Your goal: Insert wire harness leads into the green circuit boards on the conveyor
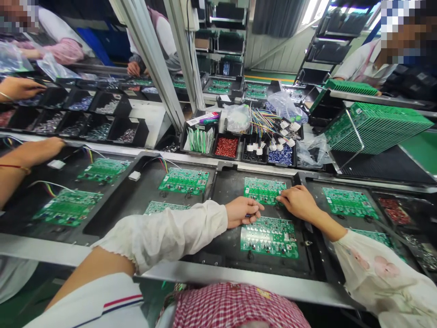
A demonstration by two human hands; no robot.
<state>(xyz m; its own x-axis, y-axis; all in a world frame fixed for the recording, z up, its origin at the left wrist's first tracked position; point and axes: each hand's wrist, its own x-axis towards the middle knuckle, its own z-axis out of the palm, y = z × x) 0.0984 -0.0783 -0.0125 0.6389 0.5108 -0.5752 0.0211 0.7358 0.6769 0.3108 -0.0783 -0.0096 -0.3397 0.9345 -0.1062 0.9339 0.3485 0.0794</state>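
Two green circuit boards lie one behind the other in a black tray (pixel 225 237) in front of me. My right hand (pixel 300 203) pinches at the right edge of the farther board (pixel 261 187); whatever is between its fingertips is too small to make out. Between the two boards, my left hand (pixel 243 212) hovers palm partly up with its fingers curled. A tiny dark bit shows at those fingers, but its kind is unclear. The nearer board (pixel 269 238) lies flat just below my left hand, with small parts mounted on it.
Behind the tray stand bins of red components (pixel 227 147), blue components (pixel 280 155) and wires with white connectors (pixel 264 119). A rack of upright boards (pixel 378 125) is at right. Another person's hand (pixel 37 152) reaches over boards at left. Metal posts rise behind the line.
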